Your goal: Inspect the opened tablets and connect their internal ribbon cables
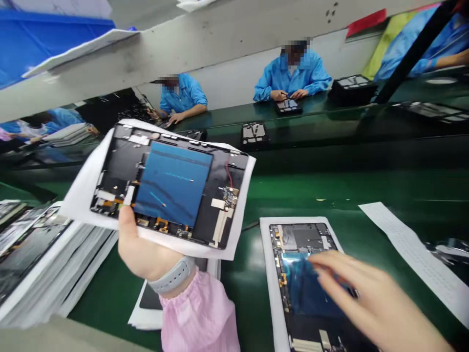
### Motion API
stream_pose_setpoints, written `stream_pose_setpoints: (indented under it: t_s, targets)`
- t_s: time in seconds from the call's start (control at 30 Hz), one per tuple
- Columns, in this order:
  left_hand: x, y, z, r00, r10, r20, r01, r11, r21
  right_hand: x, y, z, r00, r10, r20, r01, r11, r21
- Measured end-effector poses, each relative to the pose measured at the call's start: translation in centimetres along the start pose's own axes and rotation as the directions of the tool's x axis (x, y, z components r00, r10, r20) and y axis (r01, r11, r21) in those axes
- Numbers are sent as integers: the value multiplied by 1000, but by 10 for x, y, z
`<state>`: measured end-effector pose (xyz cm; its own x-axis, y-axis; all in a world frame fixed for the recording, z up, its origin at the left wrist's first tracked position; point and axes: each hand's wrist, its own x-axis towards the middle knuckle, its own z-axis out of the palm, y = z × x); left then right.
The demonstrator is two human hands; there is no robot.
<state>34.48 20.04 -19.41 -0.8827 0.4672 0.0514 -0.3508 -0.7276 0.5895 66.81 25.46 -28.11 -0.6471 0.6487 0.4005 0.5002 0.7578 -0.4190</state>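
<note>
My left hand (pixel 146 244) holds up an opened tablet (pixel 120 161) with a white sheet (pixel 82 190) behind it, thumb over the near edge. A shiny blue film-like panel (pixel 174 183) covers the tablet's middle; small circuit boards and a red wire show at its right. On the bench, a second opened tablet (pixel 308 237) lies on another white sheet (pixel 271 293). My right hand (pixel 366 288) is over it, slightly blurred, fingertips pinched at the upper part of its blue film (pixel 304 293). The hand hides the tablet's right side.
Stacked tablets and white sheets (pixel 73 274) stand at the left. A dark panel (pixel 150 298) lies on white sheets below my left wrist. A paper strip (pixel 414 254) and clear plastic (pixel 450 252) lie right. Across the bench, people in blue work near black tablet stacks (pixel 353 90).
</note>
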Motion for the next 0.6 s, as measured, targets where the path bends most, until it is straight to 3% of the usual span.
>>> stream_pose_setpoints:
  t_s: [0.07,0.13,0.23,0.3,0.4,0.5,0.6]
  targets:
    - [2,14,-15,992,112,54,-115,991,68,27,-23,32,982,-90,164,88,996,23]
    - [3,25,-25,980,199,12,-199,971,132,56,-38,61,956,-121,269,130,991,-19]
    - [4,34,-31,955,289,-71,-283,955,87,95,-38,102,941,-154,301,228,947,-225]
    - [4,35,-28,961,248,-121,-255,966,-48,113,-30,127,939,-190,288,273,920,-283]
    - [0,35,-15,973,42,-229,-97,967,-237,127,-20,153,924,-280,259,352,888,-297]
    - [-5,33,3,935,-130,-331,25,952,-304,126,-16,148,888,-403,220,450,859,-243]
    - [-10,26,16,917,-169,-362,70,960,-272,111,-16,110,895,-445,44,447,893,-53]
